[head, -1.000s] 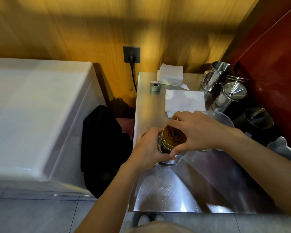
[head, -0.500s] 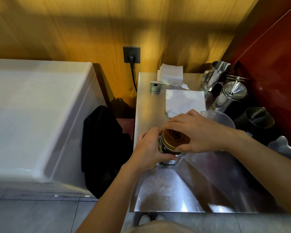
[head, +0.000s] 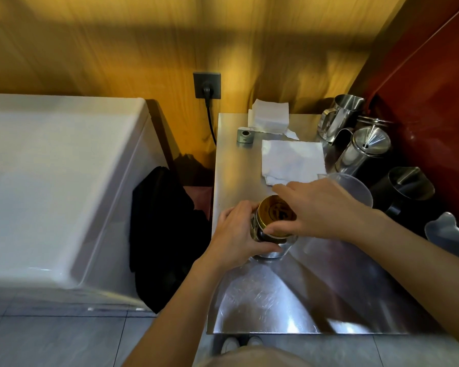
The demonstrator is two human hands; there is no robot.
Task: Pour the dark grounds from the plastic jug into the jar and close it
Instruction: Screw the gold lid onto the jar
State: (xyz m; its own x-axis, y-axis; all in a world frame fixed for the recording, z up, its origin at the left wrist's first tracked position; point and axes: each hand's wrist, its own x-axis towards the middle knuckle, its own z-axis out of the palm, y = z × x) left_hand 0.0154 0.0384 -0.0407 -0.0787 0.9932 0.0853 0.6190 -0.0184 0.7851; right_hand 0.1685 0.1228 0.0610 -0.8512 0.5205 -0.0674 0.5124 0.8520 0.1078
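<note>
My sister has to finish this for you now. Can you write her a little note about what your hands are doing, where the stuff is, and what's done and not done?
Left hand: wrapped around the side of the jar, holding it steady on the metal table.
Right hand: fingers on the rim of the gold lid, which sits on top of the jar.
The clear plastic jug stands on the table behind the right hand, let go of.
Done: the jug is put down and the lid is on the jar, so the pouring seems done.
Left: I can't tell if the lid is tight. Check it, then let go.
</note>
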